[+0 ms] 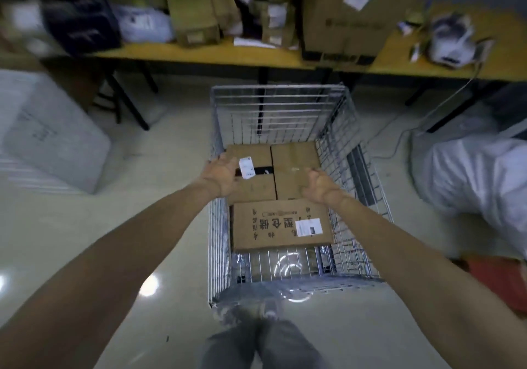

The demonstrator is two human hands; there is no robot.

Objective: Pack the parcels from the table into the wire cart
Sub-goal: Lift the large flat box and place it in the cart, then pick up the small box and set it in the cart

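Behind the wire cart (pixel 273 103), cardboard boxes (pixel 342 12) crowd the yellow table (pixel 199 52).

White device (pixel 450 40), pale sack (pixel 479 174), red box (pixel 499 280)

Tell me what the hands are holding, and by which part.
It cannot be told. The left hand and right hand flank the far cardboard box in the wire cart, at its left and right edges; no grip shows.

Parcel depot: labelled cartons (pixel 342 12), wire cart (pixel 279 112)
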